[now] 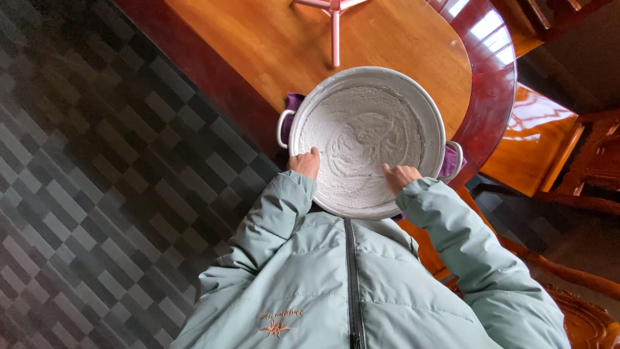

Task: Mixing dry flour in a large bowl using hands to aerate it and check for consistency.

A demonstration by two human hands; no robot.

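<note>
A large round metal basin (423, 103) with two side handles stands at the near edge of a wooden table (258, 45). White flour (361, 139) fills its bottom, with swirl marks across it. My left hand (305, 161) grips the basin's near-left rim, thumb over the edge. Inside the basin, my right hand (398, 176) rests with its fingers pressed into the flour near the near-right wall. Both arms wear pale green padded jacket sleeves.
A purple cloth (294, 101) lies under the basin. A pink stand (334, 26) sits further back on the table. Wooden chairs (581, 168) stand to the right. A dark patterned floor (97, 194) lies to the left.
</note>
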